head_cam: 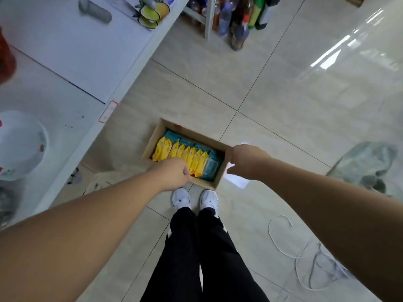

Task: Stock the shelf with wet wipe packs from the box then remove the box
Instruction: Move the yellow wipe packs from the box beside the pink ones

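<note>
"What is the floor [283, 94] made of?"

"It is laid with big pale tiles [196, 57]. Thin dark lines [257, 83] are seen between them. Bright light [333, 55] is seen shining on it at the top right."

"What is set along the side?"

"A white shelf [72, 46] is set along the left. Further back, a white rack [208, 18] is packed with bottles [237, 25]."

"Is anything seen lying on the floor?"

"A thin white cord [281, 243] is curled at the bottom right. A crumpled grey bag [368, 166] is seen above it."

floor [283, 105]: tiled | on it: white cord [275, 244], paper sheet [237, 182], bottles [237, 29], crumpled bag [368, 164] | box [159, 138]: contact unclear
</note>
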Demonstrator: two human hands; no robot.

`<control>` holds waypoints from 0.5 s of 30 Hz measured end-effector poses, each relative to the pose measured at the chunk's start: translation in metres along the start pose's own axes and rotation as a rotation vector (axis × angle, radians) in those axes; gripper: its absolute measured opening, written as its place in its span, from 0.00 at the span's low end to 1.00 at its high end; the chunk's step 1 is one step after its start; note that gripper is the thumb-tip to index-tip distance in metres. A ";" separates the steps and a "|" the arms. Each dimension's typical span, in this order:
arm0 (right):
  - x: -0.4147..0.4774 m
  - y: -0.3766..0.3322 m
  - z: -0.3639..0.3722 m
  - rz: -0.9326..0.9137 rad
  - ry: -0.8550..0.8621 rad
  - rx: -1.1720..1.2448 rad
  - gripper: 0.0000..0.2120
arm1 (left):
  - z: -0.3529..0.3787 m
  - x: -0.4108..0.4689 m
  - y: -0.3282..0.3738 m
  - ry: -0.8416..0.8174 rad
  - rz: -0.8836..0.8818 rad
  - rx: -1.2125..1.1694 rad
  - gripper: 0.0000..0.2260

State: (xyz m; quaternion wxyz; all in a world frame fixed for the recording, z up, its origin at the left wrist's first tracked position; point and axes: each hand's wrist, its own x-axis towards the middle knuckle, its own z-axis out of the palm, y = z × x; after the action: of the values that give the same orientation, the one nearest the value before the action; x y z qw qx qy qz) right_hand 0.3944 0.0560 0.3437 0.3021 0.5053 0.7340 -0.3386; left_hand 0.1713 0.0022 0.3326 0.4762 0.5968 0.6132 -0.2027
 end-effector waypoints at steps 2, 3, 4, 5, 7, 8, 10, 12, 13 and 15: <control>0.032 0.008 0.021 0.026 0.012 0.057 0.16 | 0.024 0.034 -0.016 -0.011 -0.023 -0.031 0.10; 0.047 0.011 0.033 0.035 0.015 0.069 0.16 | 0.035 0.051 -0.023 -0.013 -0.031 -0.043 0.10; 0.063 0.015 0.046 0.039 0.016 0.075 0.16 | 0.047 0.068 -0.031 -0.013 -0.038 -0.052 0.10; 0.079 0.017 0.059 0.039 0.016 0.076 0.15 | 0.059 0.085 -0.038 -0.014 -0.048 -0.059 0.10; 0.109 0.020 0.084 0.036 -0.002 0.071 0.14 | 0.084 0.118 -0.054 -0.018 -0.070 -0.065 0.11; 0.124 0.021 0.095 0.038 -0.016 0.067 0.14 | 0.095 0.133 -0.061 -0.019 -0.084 -0.068 0.12; 0.152 0.023 0.115 0.048 -0.039 0.055 0.13 | 0.117 0.159 -0.071 -0.019 -0.105 -0.069 0.12; 0.179 0.026 0.133 0.059 -0.050 0.045 0.14 | 0.136 0.185 -0.083 -0.015 -0.121 -0.058 0.13; 0.192 0.028 0.141 0.057 -0.049 0.035 0.14 | 0.144 0.198 -0.088 -0.015 -0.127 -0.047 0.13; 0.217 0.031 0.155 0.035 -0.054 0.022 0.15 | 0.158 0.223 -0.098 -0.007 -0.130 -0.024 0.13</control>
State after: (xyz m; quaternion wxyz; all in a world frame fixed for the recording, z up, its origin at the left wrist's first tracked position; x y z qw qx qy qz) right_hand 0.3728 0.0565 0.0762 0.3222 0.5118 0.7130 -0.3548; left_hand 0.1721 -0.0269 0.0434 0.4714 0.5491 0.6515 -0.2279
